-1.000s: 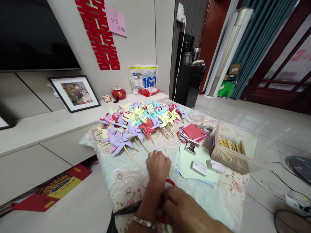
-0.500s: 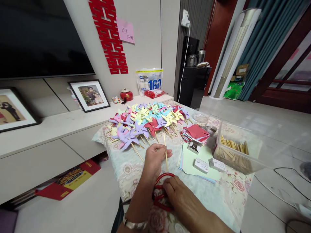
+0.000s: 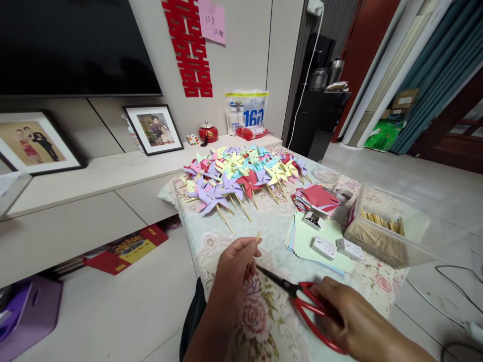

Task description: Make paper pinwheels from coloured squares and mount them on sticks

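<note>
With our left hand (image 3: 238, 255) pinching the stick (image 3: 258, 235) and right hand (image 3: 347, 312) gripping scissors (image 3: 291, 289), we are ideally aiming clear of fingers (image 3: 249, 247).

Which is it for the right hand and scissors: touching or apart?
Touching: the head view shows the right hand wrapped around the scissors at their handle end.

stick (image 3: 258, 235) probably part-hidden, television (image 3: 75, 50) cut off
</note>
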Demonstrator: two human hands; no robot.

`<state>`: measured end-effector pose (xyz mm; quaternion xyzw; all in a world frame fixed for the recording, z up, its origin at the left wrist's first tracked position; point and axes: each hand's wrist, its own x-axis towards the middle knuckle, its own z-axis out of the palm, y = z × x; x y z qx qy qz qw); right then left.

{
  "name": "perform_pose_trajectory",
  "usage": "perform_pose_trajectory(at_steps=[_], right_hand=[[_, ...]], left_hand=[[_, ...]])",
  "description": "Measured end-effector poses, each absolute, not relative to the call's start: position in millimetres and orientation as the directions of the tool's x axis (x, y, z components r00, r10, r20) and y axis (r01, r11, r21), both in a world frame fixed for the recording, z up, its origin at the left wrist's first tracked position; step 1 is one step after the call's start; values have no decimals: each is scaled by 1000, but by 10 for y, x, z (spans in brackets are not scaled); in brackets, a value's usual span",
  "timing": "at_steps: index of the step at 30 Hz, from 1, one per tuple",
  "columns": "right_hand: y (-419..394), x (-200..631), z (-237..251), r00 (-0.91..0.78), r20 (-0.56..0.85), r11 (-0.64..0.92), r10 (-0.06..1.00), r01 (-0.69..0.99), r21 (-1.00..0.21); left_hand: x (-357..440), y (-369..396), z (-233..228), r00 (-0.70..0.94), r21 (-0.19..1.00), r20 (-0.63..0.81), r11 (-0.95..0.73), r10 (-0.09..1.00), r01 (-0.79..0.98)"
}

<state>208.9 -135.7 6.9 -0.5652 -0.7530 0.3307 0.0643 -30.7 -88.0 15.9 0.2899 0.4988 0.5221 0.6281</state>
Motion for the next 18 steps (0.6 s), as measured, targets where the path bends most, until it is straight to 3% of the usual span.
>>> perform_pose_trajectory(at_steps=[4, 7, 12, 18], right_hand=[[-1393, 2326, 23, -281, -318, -59, 905, 658, -751], [-1409, 2369, 38, -321, -372, -139, 871, 565, -813], [-1430, 2289, 153, -397, -427, -170, 812, 539, -825], [-1400, 2144, 281, -363, -457, -133, 812, 647, -751]], left_hand=[[-277, -866, 83, -48, 879, -346, 306, 937, -367], [-240, -879, 41, -32, 876, -369, 336, 929, -347], [-198, -932, 42, -42, 885, -376, 345, 926, -314], [-180, -966, 9, -42, 874, -376, 339, 926, -349]])
